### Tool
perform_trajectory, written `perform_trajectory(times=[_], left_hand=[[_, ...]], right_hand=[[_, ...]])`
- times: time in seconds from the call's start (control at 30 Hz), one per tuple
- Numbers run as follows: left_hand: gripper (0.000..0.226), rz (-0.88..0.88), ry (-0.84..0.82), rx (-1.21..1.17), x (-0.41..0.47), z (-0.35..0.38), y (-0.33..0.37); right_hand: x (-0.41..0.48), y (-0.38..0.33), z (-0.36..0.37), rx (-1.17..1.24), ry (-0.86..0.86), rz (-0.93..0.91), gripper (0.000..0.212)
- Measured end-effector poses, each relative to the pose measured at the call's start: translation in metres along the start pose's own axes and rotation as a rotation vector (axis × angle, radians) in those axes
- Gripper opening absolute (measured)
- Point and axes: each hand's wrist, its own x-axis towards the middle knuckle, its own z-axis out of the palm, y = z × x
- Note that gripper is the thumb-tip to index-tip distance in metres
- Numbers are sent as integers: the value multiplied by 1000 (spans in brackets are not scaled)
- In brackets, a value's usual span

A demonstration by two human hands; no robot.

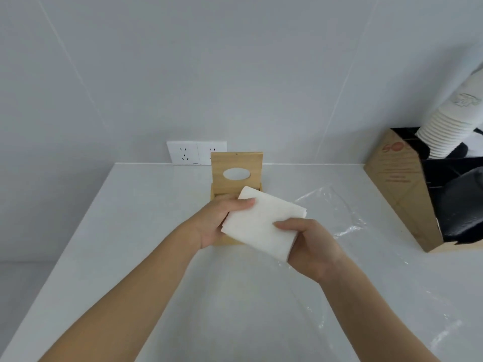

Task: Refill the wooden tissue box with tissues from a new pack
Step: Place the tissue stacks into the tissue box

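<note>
- Both hands, left hand and right hand, clamped a bare tissue stack just above the wooden tissue box, its lid raised.
- Loading appeared underway; squaring the tilted stack with the opening seemingly came next.
- Clear wrapper lay right.

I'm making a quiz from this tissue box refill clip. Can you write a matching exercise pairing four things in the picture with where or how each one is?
Things:
1. tissue stack
2. wooden lid
3. plastic wrapper
4. paper cups

States:
A. stacked in the cardboard box at the right
B. held in both hands
C. lying empty on the counter
D. tipped up, oval hole facing the camera

Pairs: 1-B, 2-D, 3-C, 4-A
</note>
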Motion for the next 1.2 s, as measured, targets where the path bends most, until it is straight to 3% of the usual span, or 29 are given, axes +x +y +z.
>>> perform_trajectory(times=[0.17, 0.4, 0.53, 0.67, 0.83, 1.2], left_hand=[[30, 24, 102, -14, 2, -16, 7], [34, 45, 233, -87, 10, -26, 15], [26, 37, 339, -138, 15, -28, 14], [24, 48, 417, -155, 19, -31, 11], [24, 25, 475, -196, 23, -37, 7], [32, -62, 516, -145, 25, -41, 6]], right_hand=[[24, -11, 8, -3, -86, 33, 40], [53, -23, 13, -72, -17, 53, 48], [64, -25, 12, -125, 6, 11, 38], [75, -23, 8, -232, 120, -41, 37], [82, -21, 7, -379, 259, -130, 21], [95, -15, 5, -679, 479, -283, 25]])
